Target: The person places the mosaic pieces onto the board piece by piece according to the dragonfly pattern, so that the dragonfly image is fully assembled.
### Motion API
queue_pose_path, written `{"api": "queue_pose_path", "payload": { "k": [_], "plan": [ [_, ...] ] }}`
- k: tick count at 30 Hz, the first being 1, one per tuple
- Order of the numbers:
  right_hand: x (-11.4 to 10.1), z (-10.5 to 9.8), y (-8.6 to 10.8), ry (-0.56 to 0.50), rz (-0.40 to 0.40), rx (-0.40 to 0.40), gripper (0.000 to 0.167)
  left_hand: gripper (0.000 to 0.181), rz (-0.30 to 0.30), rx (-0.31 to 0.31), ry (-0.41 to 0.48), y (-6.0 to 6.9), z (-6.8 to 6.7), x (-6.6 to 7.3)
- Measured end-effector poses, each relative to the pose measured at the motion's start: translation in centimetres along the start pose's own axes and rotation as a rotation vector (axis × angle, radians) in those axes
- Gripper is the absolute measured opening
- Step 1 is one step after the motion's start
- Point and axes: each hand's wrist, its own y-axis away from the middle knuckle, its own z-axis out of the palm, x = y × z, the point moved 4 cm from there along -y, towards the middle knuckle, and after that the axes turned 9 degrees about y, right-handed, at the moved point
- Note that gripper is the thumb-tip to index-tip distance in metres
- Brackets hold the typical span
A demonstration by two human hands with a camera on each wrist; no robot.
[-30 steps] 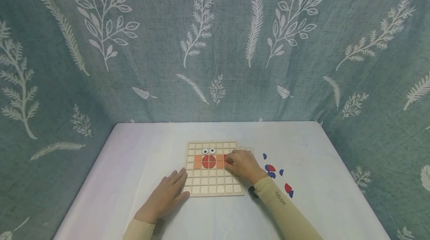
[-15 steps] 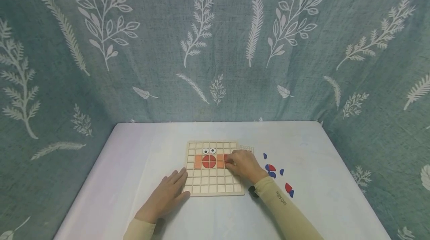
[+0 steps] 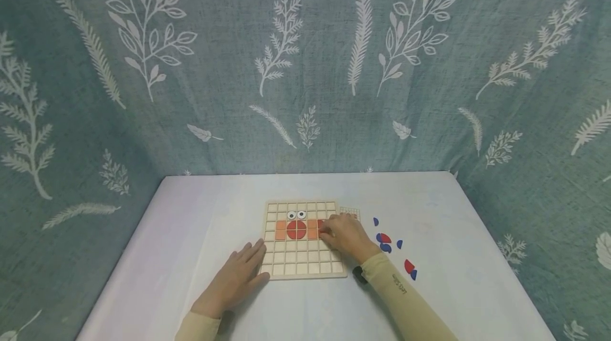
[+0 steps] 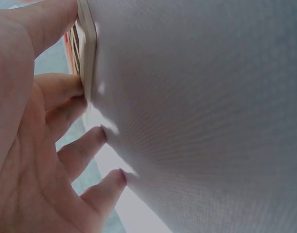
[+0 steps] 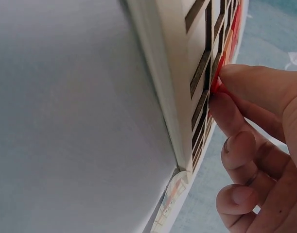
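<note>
A wooden grid board (image 3: 303,269) lies on the table. Set in its cells are a red circle (image 3: 296,230) made of quarter pieces, orange tiles on either side of it, and two eye discs (image 3: 296,215) above. My right hand (image 3: 346,236) is over the board's right part, thumb and forefinger pinching a small red piece (image 5: 218,74) at a cell beside the orange tiles (image 3: 312,229). Part of that piece is hidden by the fingers. My left hand (image 3: 234,281) rests at the board's left edge, fingers spread and extended; its thumb and forefinger touch the rim (image 4: 90,53).
A small card printed with a grid (image 3: 350,211) lies behind my right hand, by the board's right edge. Loose blue and red pieces (image 3: 385,238) are scattered right of the board, with more (image 3: 409,267) nearer the right sleeve. A patterned curtain (image 3: 305,65) surrounds the table.
Both hands stay in place, and the right fingers keep hold of the red piece at the same cell. The view shifts very slightly.
</note>
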Motion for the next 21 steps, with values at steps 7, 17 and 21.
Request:
{"api": "queue_pose_path", "payload": {
  "k": [7, 17, 21],
  "plan": [
    [1.0, -1.4, 1.5, -0.046, 0.079, 0.043, 0.015, 0.067, -0.010, -0.004, 0.005, 0.1, 0.3, -0.2],
    [8.0, -3.1, 5.7, -0.037, 0.274, 0.119, 0.020, 0.066, -0.011, -0.006, -0.007, 0.1, 0.1, 0.0],
    [10.5, -3.2, 7.6, -0.076, 0.365, 0.054, 0.021, 0.066, -0.014, -0.014, -0.012, 0.1, 0.0, 0.1]
  ]
}}
